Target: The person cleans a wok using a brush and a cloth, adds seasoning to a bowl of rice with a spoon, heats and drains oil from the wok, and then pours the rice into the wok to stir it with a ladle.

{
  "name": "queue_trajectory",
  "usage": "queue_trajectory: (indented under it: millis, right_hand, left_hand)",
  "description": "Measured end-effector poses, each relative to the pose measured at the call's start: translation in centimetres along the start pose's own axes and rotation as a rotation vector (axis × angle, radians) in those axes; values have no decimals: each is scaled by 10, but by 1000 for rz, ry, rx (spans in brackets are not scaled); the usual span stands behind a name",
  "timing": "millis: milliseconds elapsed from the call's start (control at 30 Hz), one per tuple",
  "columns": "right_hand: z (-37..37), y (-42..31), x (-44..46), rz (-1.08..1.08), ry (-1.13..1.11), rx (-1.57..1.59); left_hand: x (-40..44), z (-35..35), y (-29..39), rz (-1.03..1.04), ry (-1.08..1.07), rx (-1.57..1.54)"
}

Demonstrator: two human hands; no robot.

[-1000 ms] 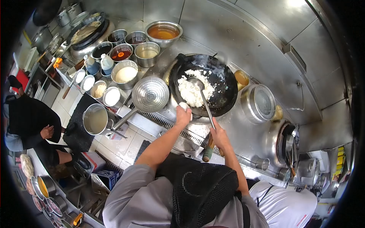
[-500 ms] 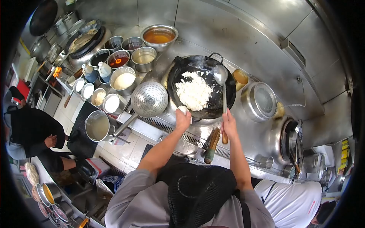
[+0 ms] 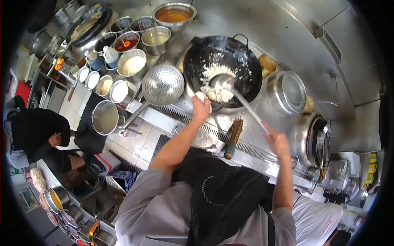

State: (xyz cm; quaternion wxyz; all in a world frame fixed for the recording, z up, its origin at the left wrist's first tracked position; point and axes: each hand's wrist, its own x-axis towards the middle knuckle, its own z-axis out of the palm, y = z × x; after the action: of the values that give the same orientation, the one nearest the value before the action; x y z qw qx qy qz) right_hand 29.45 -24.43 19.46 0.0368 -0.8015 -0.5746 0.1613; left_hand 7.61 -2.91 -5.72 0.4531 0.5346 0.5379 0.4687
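In the head view, my left hand (image 3: 200, 110) is closed around a folded white cloth (image 3: 200, 96) at the near rim of a black wok (image 3: 247, 84). The wok's near handle is hidden under the cloth and fingers. My right hand (image 3: 277, 142) grips the end of a long metal ladle (image 3: 245, 103), which slants left into the wok. Its bowl rests among white, rice-like grains (image 3: 218, 72). Part of the grains lies in a clump near the close rim, and loose bits are scattered up the far side.
Left of the wok, a perforated strainer (image 3: 163, 85) lies over a pot. Metal containers of sauces and a bowl of orange liquid (image 3: 174, 15) stand beyond. A bamboo brush (image 3: 234, 139) lies near the front edge. A lidded pot (image 3: 286, 92) is at right. Other people stand left and lower right.
The ladle has swung from the wok's far right into the grains, which have been gathered toward the near side. My right hand has moved right and slightly down. My left hand stays at the rim.
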Motion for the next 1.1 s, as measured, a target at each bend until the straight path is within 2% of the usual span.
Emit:
queue_trajectory:
  millis: [67, 133, 233, 267, 333, 367, 433, 467, 533, 567, 633, 667, 700, 767, 800, 867, 967, 1033, 1100]
  right_hand:
    - [-43, -20, -22, 86, -30, -41]
    - [-65, -25, -36, -116, 179, 162]
    - [-58, -41, -47, 3, 54, 237]
    - [-37, -35, -38, 61, -64, 209]
    - [25, -35, -12, 68, -138, 144]
    - [39, -29, -4, 65, -131, 141]
    - [53, -22, 10, -112, 51, 324]
    - [38, -29, 8, -115, 53, 329]
    - [-23, -51, -7, 170, -155, 334]
    - [-42, -58, -14, 168, -158, 329]
    - [-62, -64, -35, 430, -219, 534]
    - [-43, -42, -41, 206, -143, 385]
    - [-19, -38, -36, 202, -139, 379]
    - [22, -45, -32, 25, -153, 359]
    - [27, -50, -29, 22, -148, 353]
    - [32, -59, -18, 310, -190, 636]
    - [-2, -52, -29, 268, -120, 545]
    - [-11, -49, -38, 250, -101, 509]
    - [-6, -50, -41, 164, 38, 503]
  left_hand:
    - [-2, -1, 4, -4, 4, 28]
    - [-2, -3, 10, -69, -27, 9]
    - [-7, -7, 31, -135, -20, -19]
    - [-8, -8, 37, -148, -17, -1]
    - [-8, -6, 32, -154, -14, 3]
    - [-6, -4, 29, -158, -10, 9]
    - [-4, -3, 26, -132, -1, 19]
    - [-4, -3, 23, -116, -1, 36]
    - [-4, -3, 18, -84, 10, 74]
    - [-4, -1, 17, -54, 26, 107]
    - [-6, -1, 17, -77, 33, 111]
    - [-5, 0, 18, -87, 38, 115]
    - [-3, 1, 17, -86, 43, 108]
    - [-3, 3, 11, -100, 35, 94]
    - [-3, 0, 14, -149, -24, -12]
    - [-5, -2, 20, -107, -6, 7]
    - [-2, -1, 17, -89, -1, 22]
    - [-4, 3, 7, 23, 60, 196]
    - [-5, -1, 15, -19, 44, 166]
